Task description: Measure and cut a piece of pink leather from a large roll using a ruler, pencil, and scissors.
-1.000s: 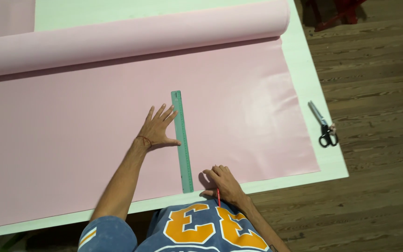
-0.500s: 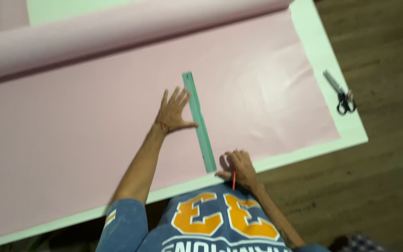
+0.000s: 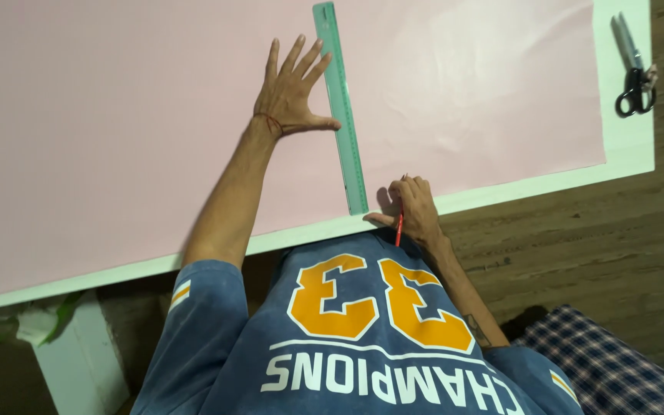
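Ruler (image 3: 341, 107) now steeper, tipped toward 11 o'clock; left hand (image 3: 292, 91) splayed flat, pinning it; right hand (image 3: 409, 206) pinching red pencil (image 3: 399, 224) at its 6 o'clock end, marking line lined up.

Soft, fairly even indoor light falls on the pink sheet (image 3: 117, 138), brightest toward the upper right, where a pale sheen and faint creases show. The left hand (image 3: 290, 92) casts only a faint shadow; a darker one sits beside the right hand (image 3: 413, 207). The wooden floor (image 3: 578, 246) lies dim. Focus looks slightly soft throughout, possibly from head motion.
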